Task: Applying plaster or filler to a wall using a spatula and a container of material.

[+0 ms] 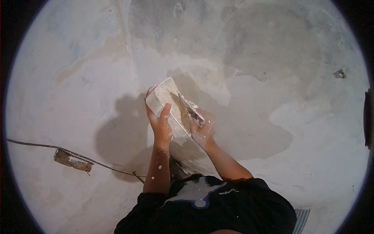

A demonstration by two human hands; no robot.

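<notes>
My left hand (160,123) is closed round a pale, box-like plaster pan (156,100), its thumb on the near side and its fingers round the far left edge. The pan is tilted, and cream plaster coats its rim and walls. Against its right side, my right hand (204,128) grips a plaster-caked scraper (196,114); its handle is mostly hidden in the fist. The scraper's blade lies along the pan's right edge, though exactly where they touch is hard to tell. White plaster specks both hands and the left forearm.
A plastered wall (249,128) with grey damp-looking patches (272,43) spreads behind my hands. At the left, a dark cable (35,144) passes a rough brown recess (73,160). A small hole (341,73) shows at the upper right, and a striped strip (302,220) at the lower right.
</notes>
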